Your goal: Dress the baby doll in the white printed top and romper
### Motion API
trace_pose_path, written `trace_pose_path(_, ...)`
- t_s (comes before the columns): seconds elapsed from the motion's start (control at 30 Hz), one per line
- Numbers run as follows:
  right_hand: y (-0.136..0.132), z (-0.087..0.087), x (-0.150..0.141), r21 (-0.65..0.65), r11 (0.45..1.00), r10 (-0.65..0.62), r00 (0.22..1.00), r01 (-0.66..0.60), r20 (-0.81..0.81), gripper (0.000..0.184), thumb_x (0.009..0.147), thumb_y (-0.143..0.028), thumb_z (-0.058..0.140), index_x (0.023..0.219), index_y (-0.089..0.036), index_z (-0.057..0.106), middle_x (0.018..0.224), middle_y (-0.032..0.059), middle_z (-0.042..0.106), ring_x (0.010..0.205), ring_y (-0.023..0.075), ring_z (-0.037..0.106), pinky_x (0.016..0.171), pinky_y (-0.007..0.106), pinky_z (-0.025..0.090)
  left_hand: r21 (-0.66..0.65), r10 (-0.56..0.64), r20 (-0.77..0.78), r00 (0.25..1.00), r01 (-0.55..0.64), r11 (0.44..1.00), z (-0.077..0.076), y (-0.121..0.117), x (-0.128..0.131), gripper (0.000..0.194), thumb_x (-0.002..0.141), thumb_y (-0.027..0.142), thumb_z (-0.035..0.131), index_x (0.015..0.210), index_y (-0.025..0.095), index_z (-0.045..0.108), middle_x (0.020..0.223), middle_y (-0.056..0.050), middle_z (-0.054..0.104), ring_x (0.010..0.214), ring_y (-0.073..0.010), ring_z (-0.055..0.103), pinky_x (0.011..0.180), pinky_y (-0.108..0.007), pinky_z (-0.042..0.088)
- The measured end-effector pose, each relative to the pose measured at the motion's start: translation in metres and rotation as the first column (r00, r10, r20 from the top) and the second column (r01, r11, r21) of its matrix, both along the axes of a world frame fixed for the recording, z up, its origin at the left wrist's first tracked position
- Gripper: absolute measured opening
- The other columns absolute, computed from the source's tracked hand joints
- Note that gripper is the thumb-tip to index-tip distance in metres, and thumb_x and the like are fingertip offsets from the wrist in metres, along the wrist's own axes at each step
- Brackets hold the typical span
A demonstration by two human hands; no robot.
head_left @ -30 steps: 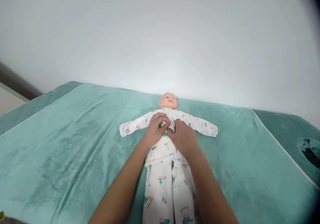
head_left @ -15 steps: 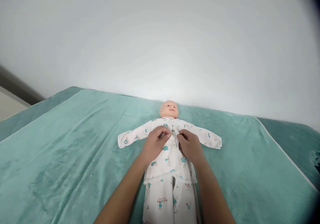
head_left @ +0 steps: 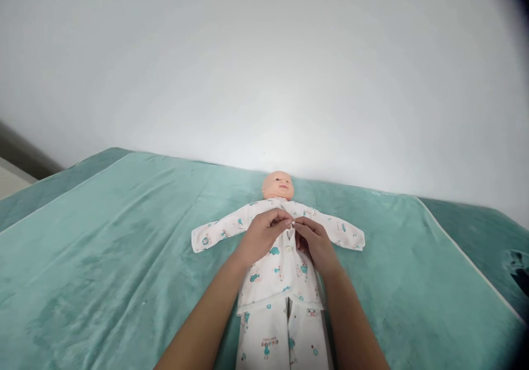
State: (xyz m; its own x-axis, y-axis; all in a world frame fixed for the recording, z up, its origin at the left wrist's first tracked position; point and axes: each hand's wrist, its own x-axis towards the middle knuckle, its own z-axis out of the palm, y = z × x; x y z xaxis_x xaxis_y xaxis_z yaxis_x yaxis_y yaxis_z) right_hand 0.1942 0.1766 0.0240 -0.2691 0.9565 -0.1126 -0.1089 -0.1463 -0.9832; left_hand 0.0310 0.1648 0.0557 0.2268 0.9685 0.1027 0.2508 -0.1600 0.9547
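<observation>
A baby doll [head_left: 278, 186] lies on its back, arms spread out to both sides. It wears a white long-sleeved shirt [head_left: 264, 273] printed with small teal and orange figures, and matching trousers [head_left: 264, 342]. At the chest, my left hand [head_left: 266, 235] pinches one edge of the shirt's front opening. From the other side, my right hand [head_left: 316, 240] pinches the opposite edge, and the fingertips of both hands meet. A small white spot, perhaps a button, shows between them. Just below, a button [head_left: 288, 248] sits on the shirt front.
A green plush blanket [head_left: 124, 259] with wrinkles covers the surface under the doll. Behind it rises a pale wall [head_left: 264, 72]. A light-coloured edge of furniture [head_left: 12, 178] shows at the far left, and a dark patch [head_left: 518, 271] at the right.
My left fingertips have moved right along the shirt front and now meet my right fingertips. Before, a gap lay between the hands. The view has shifted slightly.
</observation>
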Motion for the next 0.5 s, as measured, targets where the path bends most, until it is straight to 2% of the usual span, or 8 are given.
trace_pose_path(0.07,0.001,0.0,0.001,0.005,1.0,0.014,1.0,-0.014,0.002,0.027,0.082,-0.043,0.063,0.07,-0.019,0.061,0.051,-0.0038,0.052,0.046,0.0088,0.043,0.046,0.021,0.032,0.014,-0.003,-0.037,0.999,0.004,1.0,0.005,0.001,0.003,0.02,0.093,0.032,0.051,0.088,0.02,0.066,0.082,0.0,0.065,0.075,-0.0143,0.057,0.067,-0.026,0.043)
trace_pose_path(0.2,0.003,0.001,0.002,0.012,1.0,0.023,0.998,-0.023,0.05,0.029,0.083,-0.045,0.064,0.071,-0.019,0.061,0.052,-0.0038,0.053,0.045,0.0086,0.045,0.046,0.022,0.035,0.087,0.136,-0.146,0.98,-0.124,0.988,0.012,0.002,0.0,0.014,0.09,0.028,0.052,0.084,0.02,0.062,0.077,0.001,0.06,0.073,-0.0149,0.055,0.066,-0.027,0.042)
trace_pose_path(0.27,0.003,0.003,0.002,0.023,0.999,0.044,0.995,-0.046,0.094,0.028,0.083,-0.045,0.066,0.073,-0.019,0.062,0.052,-0.004,0.054,0.047,0.0088,0.046,0.048,0.022,0.036,0.09,0.165,-0.21,0.964,-0.149,0.985,0.012,0.003,-0.005,0.015,0.09,0.029,0.052,0.081,0.02,0.061,0.076,0.0,0.059,0.073,-0.0154,0.054,0.065,-0.027,0.041)
trace_pose_path(0.4,0.004,0.003,0.004,0.024,0.999,0.044,0.987,-0.048,0.152,0.025,0.08,-0.044,0.07,0.078,-0.02,0.065,0.053,-0.0047,0.053,0.049,0.0093,0.046,0.049,0.022,0.036,0.052,0.105,-0.298,0.949,-0.093,0.994,0.01,0.005,-0.011,0.019,0.089,0.032,0.054,0.076,0.021,0.062,0.077,0.0,0.058,0.073,-0.0157,0.055,0.064,-0.027,0.039)
trace_pose_path(0.5,0.006,-0.001,0.005,0.002,0.999,0.05,0.992,-0.05,0.115,0.024,0.083,-0.043,0.066,0.078,-0.019,0.065,0.052,-0.0045,0.053,0.048,0.0092,0.044,0.048,0.022,0.034,0.057,0.092,-0.317,0.944,-0.078,0.995,0.011,0.005,-0.011,0.018,0.087,0.032,0.057,0.074,0.021,0.063,0.079,0.0,0.058,0.072,-0.0151,0.055,0.062,-0.027,0.039)
